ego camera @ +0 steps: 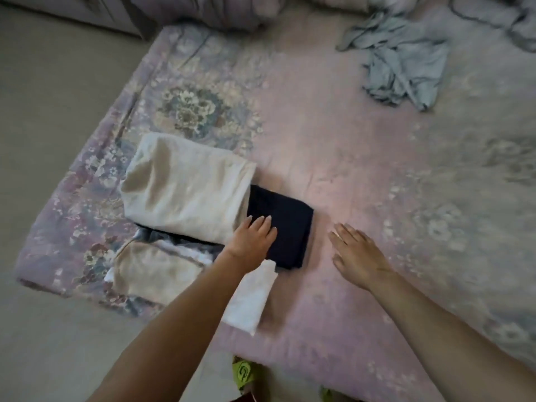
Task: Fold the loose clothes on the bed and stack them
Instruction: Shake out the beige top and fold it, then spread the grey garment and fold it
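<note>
One left hand (251, 242) lays flat fingers (262, 223) on the folded navy garment (285, 227).

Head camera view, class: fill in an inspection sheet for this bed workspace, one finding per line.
Surface: pink floral bedspread, wrinkled.
Job's things: folded navy garment beside folded cream garment; beige folded piece and white folded piece nearer; crumpled grey-blue garment unfolded, far right.
Clutter: bunched bedding at far edge.
Grippers: left hand flat on navy garment; right hand open, over bedspread.
Cables: dark cord, top right.
Surroundings: beige floor left of bed.
</note>
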Demonstrator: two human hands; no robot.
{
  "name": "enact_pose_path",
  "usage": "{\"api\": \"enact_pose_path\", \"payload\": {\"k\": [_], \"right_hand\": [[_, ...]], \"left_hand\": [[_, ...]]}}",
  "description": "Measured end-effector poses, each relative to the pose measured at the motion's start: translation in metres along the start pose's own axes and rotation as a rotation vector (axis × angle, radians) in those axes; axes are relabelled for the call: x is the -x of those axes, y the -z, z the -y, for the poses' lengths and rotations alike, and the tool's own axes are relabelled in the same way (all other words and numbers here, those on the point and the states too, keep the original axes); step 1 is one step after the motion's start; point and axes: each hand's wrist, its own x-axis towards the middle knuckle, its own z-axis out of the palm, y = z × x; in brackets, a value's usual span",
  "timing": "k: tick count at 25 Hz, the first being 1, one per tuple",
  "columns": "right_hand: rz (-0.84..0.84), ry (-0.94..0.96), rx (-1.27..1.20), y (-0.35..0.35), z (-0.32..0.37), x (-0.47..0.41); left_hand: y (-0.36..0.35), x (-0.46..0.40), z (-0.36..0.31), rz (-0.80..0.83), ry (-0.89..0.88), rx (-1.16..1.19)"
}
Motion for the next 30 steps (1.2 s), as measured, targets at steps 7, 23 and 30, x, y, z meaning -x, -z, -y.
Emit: {"api": "enact_pose_path", "payload": {"k": [7,23,30], "right_hand": [[-0.065,-0.212,0.064,-0.031,-0.248,-0.045],[-0.289,-0.044,-0.008,0.084,-0.446,-0.44],[-0.332,0.104,-0.096,0.064,-0.434,-0.418]], "left_hand": [[0.038,-0.291,-0.075,-0.147,0.246,0.234],[0.04,-0.494,-0.057,-0.522,0.409,0.307],[0.045,-0.49,-0.057,-0.513,0.41,0.284]]}}
